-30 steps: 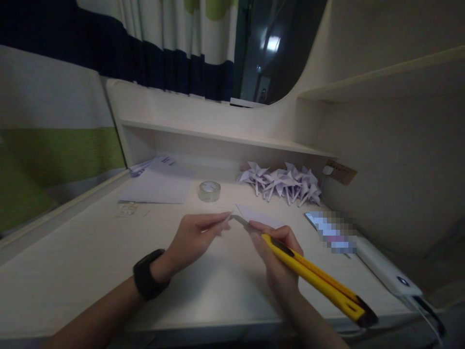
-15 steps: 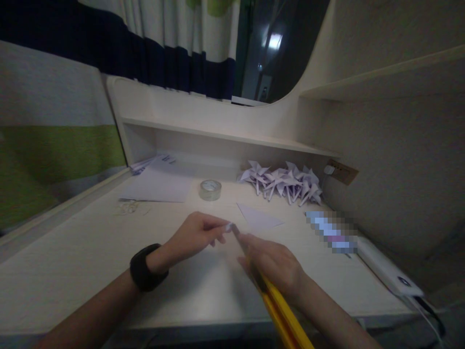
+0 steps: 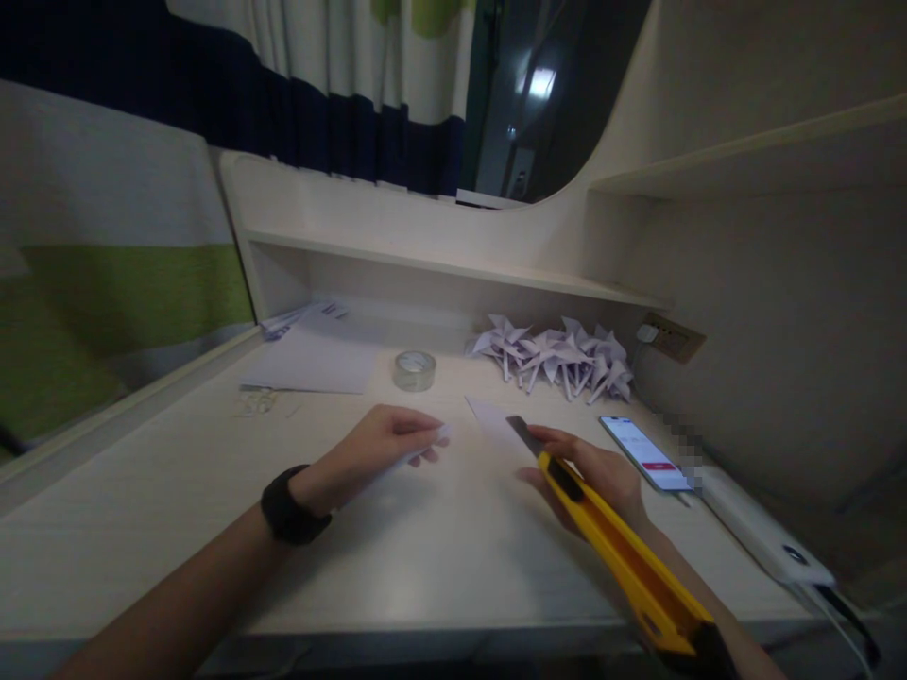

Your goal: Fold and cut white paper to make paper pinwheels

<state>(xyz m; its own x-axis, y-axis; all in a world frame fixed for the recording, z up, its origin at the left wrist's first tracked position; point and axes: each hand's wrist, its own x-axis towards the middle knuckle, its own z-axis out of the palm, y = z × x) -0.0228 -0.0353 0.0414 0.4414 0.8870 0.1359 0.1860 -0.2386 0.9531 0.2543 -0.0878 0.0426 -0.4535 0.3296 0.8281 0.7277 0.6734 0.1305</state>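
Between the pinched fingers of my left hand [image 3: 389, 439] is a small rolled piece of white paper [image 3: 444, 432]; most of it is hidden by the hand. A black band sits on that wrist. My right hand [image 3: 602, 477] grips a yellow utility knife [image 3: 624, 552], its grey blade out and pointing up and to the left. The blade is apart from the paper roll. Behind the blade a white paper piece [image 3: 487, 416] lies flat on the desk, partly covered by the knife and hand.
A tape roll [image 3: 415, 371] stands mid-desk. White paper sheets [image 3: 312, 354] lie at the back left, with small pale scraps [image 3: 256, 402] before them. Several paper pinwheels [image 3: 553, 354] are heaped at the back right. A phone [image 3: 646, 453] and a white power strip [image 3: 758, 529] line the right side.
My right hand has drawn the knife away to the right from the paper roll, and more of the yellow handle shows. My left hand stays almost in place, still pinching the roll.
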